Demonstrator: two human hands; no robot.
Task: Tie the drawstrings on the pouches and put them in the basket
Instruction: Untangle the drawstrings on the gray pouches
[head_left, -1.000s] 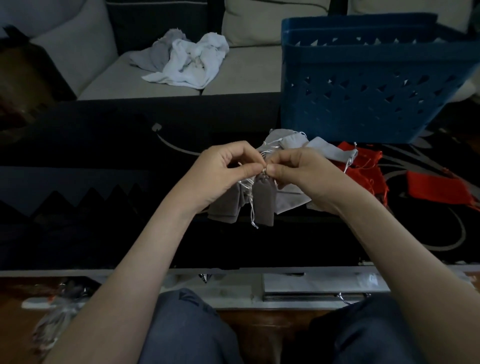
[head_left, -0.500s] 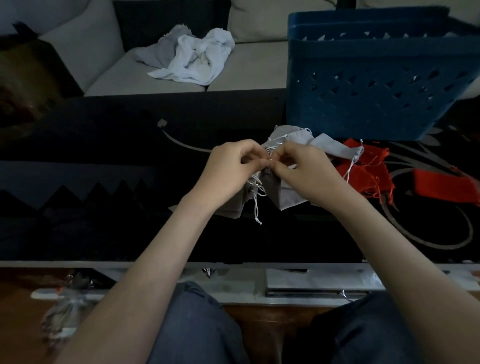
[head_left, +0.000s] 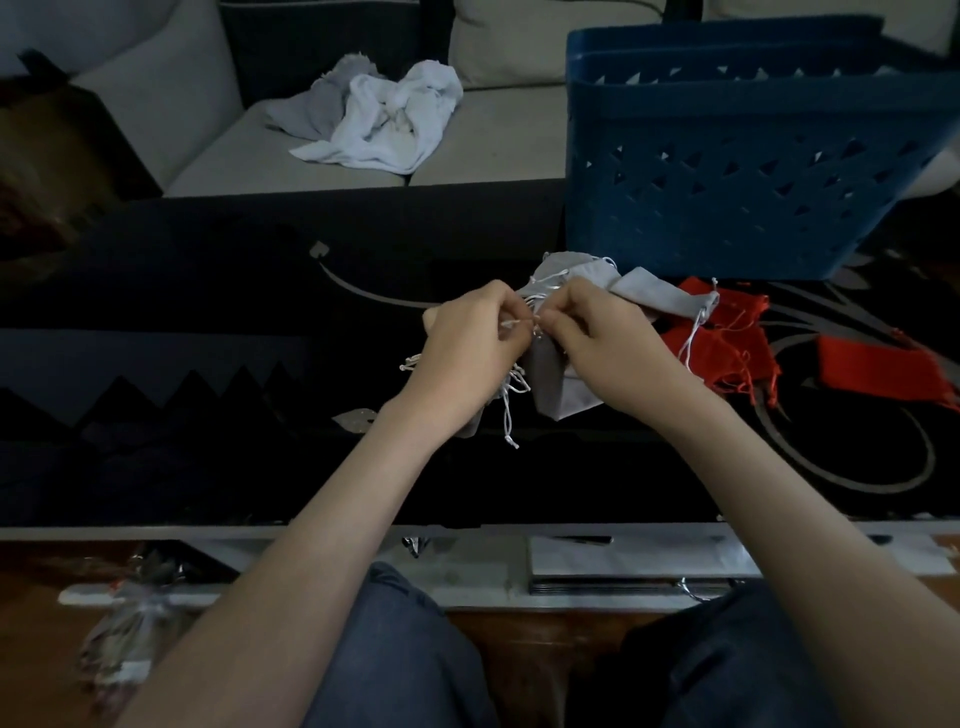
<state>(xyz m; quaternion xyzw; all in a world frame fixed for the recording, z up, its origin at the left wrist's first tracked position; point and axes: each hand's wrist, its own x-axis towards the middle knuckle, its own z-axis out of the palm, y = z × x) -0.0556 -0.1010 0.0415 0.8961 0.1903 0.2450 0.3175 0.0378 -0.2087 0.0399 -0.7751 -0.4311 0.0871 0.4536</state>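
Over the dark glass table (head_left: 208, 374), my left hand (head_left: 467, 353) and my right hand (head_left: 602, 338) meet fingertip to fingertip. Both pinch the white drawstrings (head_left: 511, 410) at the mouth of a grey pouch (head_left: 553, 389), which hangs between them. More grey pouches (head_left: 649, 291) lie in a heap just behind my hands. To the right of the heap lie red pouches (head_left: 722, 343), and one more red pouch (head_left: 872, 366) lies further right. The blue basket (head_left: 727, 176) stands behind the pouches at the right.
A sofa (head_left: 493, 135) runs along the far side of the table, with a crumpled white and grey cloth (head_left: 379, 119) on its seat. Below the table's near edge sit flat grey items (head_left: 623, 561) on a shelf and a clear wrapper (head_left: 124, 623) at the lower left.
My hands stay pinched together on the strings, with small finger movements. The grey pouch has swung slightly under my right hand.
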